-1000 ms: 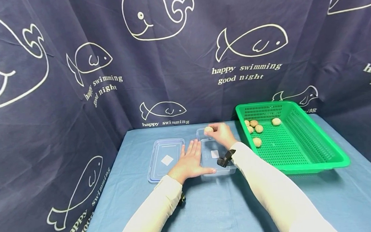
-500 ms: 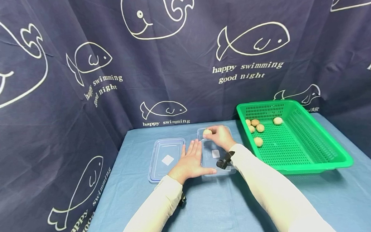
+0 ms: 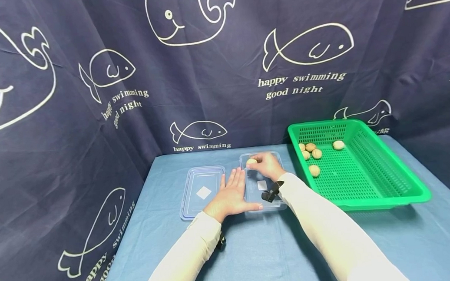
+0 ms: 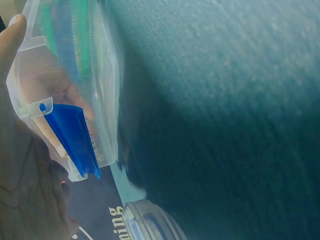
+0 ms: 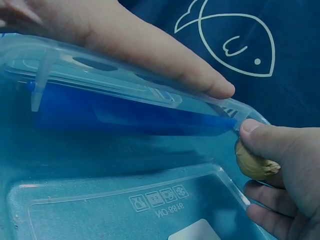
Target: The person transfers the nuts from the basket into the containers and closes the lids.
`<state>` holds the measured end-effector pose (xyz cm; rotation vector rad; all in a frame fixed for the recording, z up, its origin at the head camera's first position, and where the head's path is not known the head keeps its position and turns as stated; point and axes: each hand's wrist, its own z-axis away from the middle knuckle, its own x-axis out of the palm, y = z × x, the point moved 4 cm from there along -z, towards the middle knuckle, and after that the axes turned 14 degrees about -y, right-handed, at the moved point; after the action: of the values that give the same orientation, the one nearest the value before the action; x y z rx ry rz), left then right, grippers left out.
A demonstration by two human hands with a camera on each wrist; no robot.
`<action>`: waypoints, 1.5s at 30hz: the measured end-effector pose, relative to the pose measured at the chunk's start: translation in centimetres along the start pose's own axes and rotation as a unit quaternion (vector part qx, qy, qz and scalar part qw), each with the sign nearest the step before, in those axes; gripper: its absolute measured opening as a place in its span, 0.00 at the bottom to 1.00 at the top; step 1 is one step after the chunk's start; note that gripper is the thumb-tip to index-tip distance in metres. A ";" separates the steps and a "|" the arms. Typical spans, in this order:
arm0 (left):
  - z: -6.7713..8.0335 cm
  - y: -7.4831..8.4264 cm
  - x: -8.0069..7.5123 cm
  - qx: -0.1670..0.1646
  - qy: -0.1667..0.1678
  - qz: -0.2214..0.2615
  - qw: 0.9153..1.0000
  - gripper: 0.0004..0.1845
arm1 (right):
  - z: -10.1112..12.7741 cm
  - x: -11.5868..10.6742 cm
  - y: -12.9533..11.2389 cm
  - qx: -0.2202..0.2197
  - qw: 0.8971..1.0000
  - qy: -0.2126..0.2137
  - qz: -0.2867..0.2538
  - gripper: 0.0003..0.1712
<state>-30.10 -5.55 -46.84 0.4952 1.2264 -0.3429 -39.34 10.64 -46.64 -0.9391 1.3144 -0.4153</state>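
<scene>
Right hand [image 3: 265, 165] pinching walnut [image 3: 251, 161], container [image 3: 263, 197] lengthwise away

sleeves [image 3: 325, 229]: long, cream-white | wrist straps [image 3: 271, 194]: black | hands bare

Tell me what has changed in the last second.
The right hand has lowered the walnut it pinches from above the far rim down into the clear container. The left hand stays flat against the container's left side, the lid lies beside it, and the green basket holds its five walnuts as before.
</scene>
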 end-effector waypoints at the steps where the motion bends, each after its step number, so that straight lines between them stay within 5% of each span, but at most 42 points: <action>1: 0.0 0.0 0.0 0.001 0.000 0.000 1.000 0.71 | 0.0 0.0 0.1 0.002 1.000 0.000 0.001 0.19; 18: -0.1 0.0 -0.3 0.005 0.000 0.001 1.000 0.70 | -1.0 0.5 0.7 0.015 0.999 -0.030 0.014 0.20; 28: 0.0 0.2 -0.4 0.001 -0.005 0.001 1.000 0.70 | -1.0 1.0 0.0 0.004 0.995 -0.063 0.081 0.22; 45: -0.2 0.0 -0.1 0.004 -0.004 0.007 1.000 0.70 | -1.3 1.6 0.5 0.012 0.988 -0.111 0.106 0.26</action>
<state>-30.27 -5.44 -46.83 0.5092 1.2126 -0.3376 -40.30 9.26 -47.97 -0.7914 1.1879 -0.1562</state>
